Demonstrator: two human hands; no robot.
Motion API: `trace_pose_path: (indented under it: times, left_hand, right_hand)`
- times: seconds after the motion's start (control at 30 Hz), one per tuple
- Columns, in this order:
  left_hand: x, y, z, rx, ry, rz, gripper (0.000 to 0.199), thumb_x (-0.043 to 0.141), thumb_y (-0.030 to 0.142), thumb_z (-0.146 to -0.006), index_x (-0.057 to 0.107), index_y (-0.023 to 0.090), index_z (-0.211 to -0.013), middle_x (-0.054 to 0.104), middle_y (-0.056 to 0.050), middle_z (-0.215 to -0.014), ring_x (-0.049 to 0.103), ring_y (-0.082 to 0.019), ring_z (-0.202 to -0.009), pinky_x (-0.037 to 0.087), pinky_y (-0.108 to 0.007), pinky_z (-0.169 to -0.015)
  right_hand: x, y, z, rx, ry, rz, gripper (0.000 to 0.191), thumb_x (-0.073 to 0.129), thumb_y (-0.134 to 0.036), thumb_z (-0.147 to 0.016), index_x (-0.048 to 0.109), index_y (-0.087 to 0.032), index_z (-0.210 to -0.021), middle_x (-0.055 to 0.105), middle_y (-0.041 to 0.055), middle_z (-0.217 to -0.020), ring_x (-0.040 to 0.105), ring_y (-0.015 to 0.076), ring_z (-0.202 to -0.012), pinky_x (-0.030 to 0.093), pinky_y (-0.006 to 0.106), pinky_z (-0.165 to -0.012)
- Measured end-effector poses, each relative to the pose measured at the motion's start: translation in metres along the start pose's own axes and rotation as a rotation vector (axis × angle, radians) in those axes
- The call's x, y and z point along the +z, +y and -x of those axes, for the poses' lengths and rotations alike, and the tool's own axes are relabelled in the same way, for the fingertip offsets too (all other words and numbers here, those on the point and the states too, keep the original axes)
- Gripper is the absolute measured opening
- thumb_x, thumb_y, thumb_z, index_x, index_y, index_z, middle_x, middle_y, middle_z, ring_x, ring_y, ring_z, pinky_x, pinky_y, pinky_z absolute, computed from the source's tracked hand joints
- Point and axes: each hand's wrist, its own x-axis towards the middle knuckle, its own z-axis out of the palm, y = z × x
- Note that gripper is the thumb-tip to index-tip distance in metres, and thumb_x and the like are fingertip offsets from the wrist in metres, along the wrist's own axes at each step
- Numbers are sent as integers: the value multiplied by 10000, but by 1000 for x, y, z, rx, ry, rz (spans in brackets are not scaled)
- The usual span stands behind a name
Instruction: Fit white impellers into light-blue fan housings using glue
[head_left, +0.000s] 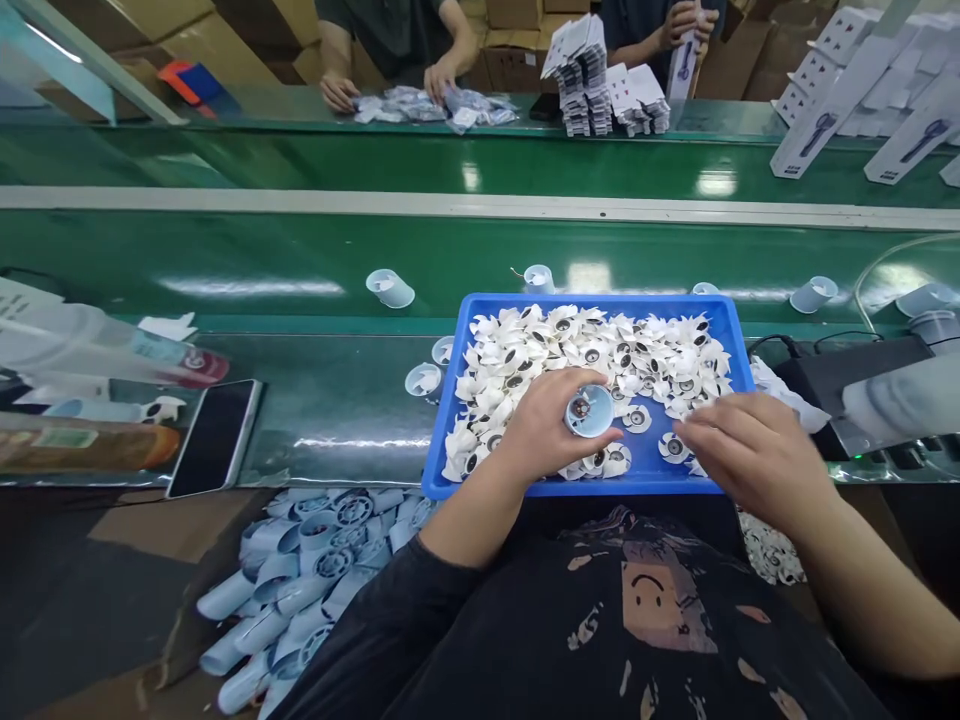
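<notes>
A light-blue cup (601,420) with a brownish part (580,407) inside is grasped by the left hand (541,422) above a blue tray (646,462) of white fan wheels (592,356); whether anything is pinched by the right hand (754,452) cannot be told

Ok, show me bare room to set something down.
Bare: the bench between the phone and the two light-blue cups left of the tray. Smaller: the tray floor's front gap, between left hand and right hand. Crowded: the tray's back and left, heaped with white fan wheels, and left of the phone, around the bottle.
</notes>
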Motion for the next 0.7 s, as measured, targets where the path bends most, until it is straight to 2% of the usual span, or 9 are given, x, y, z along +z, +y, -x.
trace_pose_path:
  times: [0.07, 0.13, 0.2, 0.33, 0.47, 0.6, 0.7]
  left_hand:
    - [-1, 1, 1, 21, 5, -24, 454, 755, 476, -766, 586, 217, -1099, 719, -78, -1084, 669, -259, -1029, 500, -411, -911]
    - [-2, 2, 1, 46, 10, -46, 444, 741, 482, -779, 584, 213, -1095, 723, -74, -1069, 673, -251, -1010, 497, -401, -905]
    - [-2, 4, 1, 68, 12, -58, 435, 722, 493, -796, 580, 207, -1091, 725, -72, -1059, 676, -241, -995, 498, -389, -896]
    - [-2, 5, 0, 148, 42, -57, 408, 683, 503, -831, 573, 191, -1069, 732, -75, -1022, 688, -228, -949, 505, -372, -855]
    - [-3, 6, 0, 202, 82, -47, 407, 668, 517, -841, 557, 196, -1066, 735, -71, -1001, 694, -223, -933, 508, -368, -838]
    - [-2, 7, 0, 263, 131, -36, 434, 657, 547, -845, 535, 202, -1079, 731, -63, -971, 697, -213, -905, 508, -357, -813]
    - [-1, 7, -1, 308, 151, -50, 421, 650, 538, -857, 527, 205, -1082, 728, -61, -959, 697, -208, -898, 507, -350, -804]
  right_hand:
    - [16, 5, -9, 7, -216, 143, 194, 597, -158, -886, 706, -199, -1042, 659, 84, -1084, 571, 271, -1039, 445, 437, -902]
    - [31, 12, -17, 25, -355, 219, 212, 688, -117, -771, 729, -201, -962, 652, 96, -1091, 571, 304, -1014, 435, 441, -882]
    - [40, 13, -23, 36, -397, 227, 244, 706, -101, -723, 727, -205, -942, 633, 102, -1120, 562, 315, -1026, 411, 457, -918]
    - [42, 2, -34, 61, -464, 232, 252, 575, -92, -827, 674, -179, -1041, 604, 113, -1173, 537, 316, -1099, 369, 467, -968]
    - [35, -9, -39, 61, -594, 161, 241, 554, -126, -882, 649, -183, -1096, 645, 91, -1063, 598, 278, -1034, 426, 406, -888]
    - [26, -11, -40, 54, -729, 58, 298, 598, -146, -877, 649, -266, -1145, 655, 31, -1135, 618, 226, -1076, 459, 357, -897]
    - [24, -17, -45, 109, -792, 50, 229, 532, -170, -925, 666, -249, -1093, 655, 28, -1110, 639, 221, -1045, 489, 346, -861]
